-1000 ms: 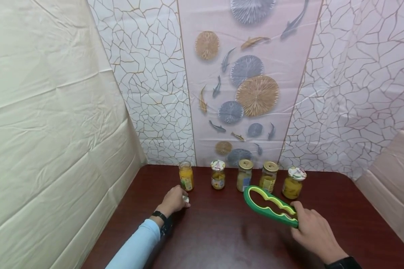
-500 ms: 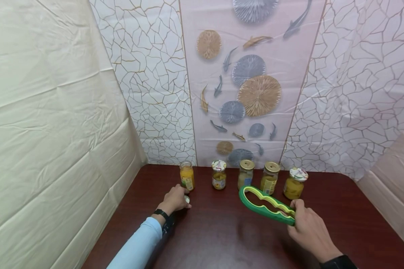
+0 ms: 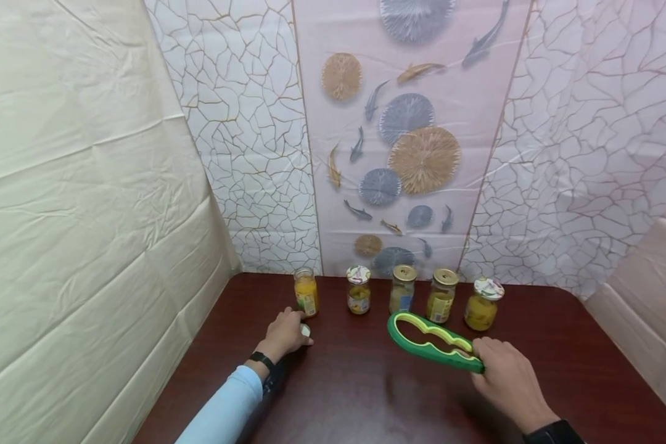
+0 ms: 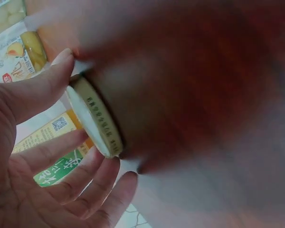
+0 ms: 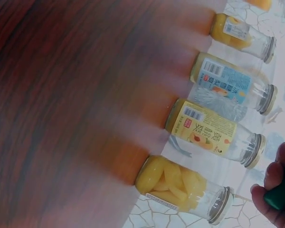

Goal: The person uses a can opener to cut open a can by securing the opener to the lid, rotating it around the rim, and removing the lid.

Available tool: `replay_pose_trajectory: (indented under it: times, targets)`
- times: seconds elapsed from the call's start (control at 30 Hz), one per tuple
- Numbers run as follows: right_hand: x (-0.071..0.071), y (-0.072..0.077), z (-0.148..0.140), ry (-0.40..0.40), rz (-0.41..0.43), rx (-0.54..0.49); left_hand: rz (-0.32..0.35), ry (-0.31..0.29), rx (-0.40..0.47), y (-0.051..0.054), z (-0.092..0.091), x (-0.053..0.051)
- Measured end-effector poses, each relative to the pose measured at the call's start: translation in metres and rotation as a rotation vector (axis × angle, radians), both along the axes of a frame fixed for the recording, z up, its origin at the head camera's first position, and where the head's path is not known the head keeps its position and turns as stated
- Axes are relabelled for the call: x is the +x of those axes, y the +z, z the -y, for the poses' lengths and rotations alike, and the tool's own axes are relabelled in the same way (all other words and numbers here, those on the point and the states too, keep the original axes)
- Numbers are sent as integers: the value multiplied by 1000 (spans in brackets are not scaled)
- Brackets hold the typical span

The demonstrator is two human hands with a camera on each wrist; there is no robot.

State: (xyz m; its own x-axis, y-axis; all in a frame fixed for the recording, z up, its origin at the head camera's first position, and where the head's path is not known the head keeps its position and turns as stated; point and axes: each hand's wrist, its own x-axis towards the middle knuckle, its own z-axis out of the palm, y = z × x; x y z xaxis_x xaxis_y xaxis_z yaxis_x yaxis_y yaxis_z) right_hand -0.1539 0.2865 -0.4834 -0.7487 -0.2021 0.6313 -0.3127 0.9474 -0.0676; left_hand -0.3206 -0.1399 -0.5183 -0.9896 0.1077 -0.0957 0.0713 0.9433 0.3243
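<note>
My left hand (image 3: pixel 284 333) is on the table around a jar lid (image 4: pixel 96 118) that lies flat, pale face toward the palm. In the left wrist view its fingers are spread, with the thumb (image 4: pixel 47 80) a little apart from the rim and the fingertips close to the opposite edge. Just behind this hand stands a lidless jar of orange contents (image 3: pixel 306 296). On the other side, my right hand (image 3: pixel 507 377) grips one end of a green and yellow jar opener (image 3: pixel 422 348), held above the table; only its dark green end shows in the right wrist view.
Along the back of the dark red table (image 3: pixel 355 394) stand several lidded jars: a small one with a patterned lid (image 3: pixel 358 290), a blue-labelled one (image 3: pixel 402 290), a yellow-labelled one (image 3: pixel 441 296) and a wide one (image 3: pixel 484 304). A patterned cloth wall (image 3: pixel 272 185) hangs behind them.
My right hand has brought the jar opener slightly leftward, drawing it away from the yellow-labelled jar. My left hand has stayed around the lid almost without moving.
</note>
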Motion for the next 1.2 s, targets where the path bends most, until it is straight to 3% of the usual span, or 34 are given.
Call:
replay_pose_trajectory:
  times: [0.1,0.2,0.43,0.53,0.7,0.9,1.2]
  targets:
    - [-2,0,-2,30,-64,26,-51,-7,-11,0,3,8]
    - [-2,-1,-5,31,-67,15,-98,-20,16,4,5,20]
    - [-2,-1,-7,-5,-17,-9,-166,-46,129,18,6,63]
    - [-2,-1,-7,-11,-25,-20,-167,-82,155,24,2,81]
    - [-2,0,-6,-12,-40,-28,-101,-123,194,29,-3,103]
    - [1,0,-4,-16,-53,-24,-48,-158,231,29,-8,114]
    - [4,0,-1,-51,19,-42,41,-163,316,22,-12,114]
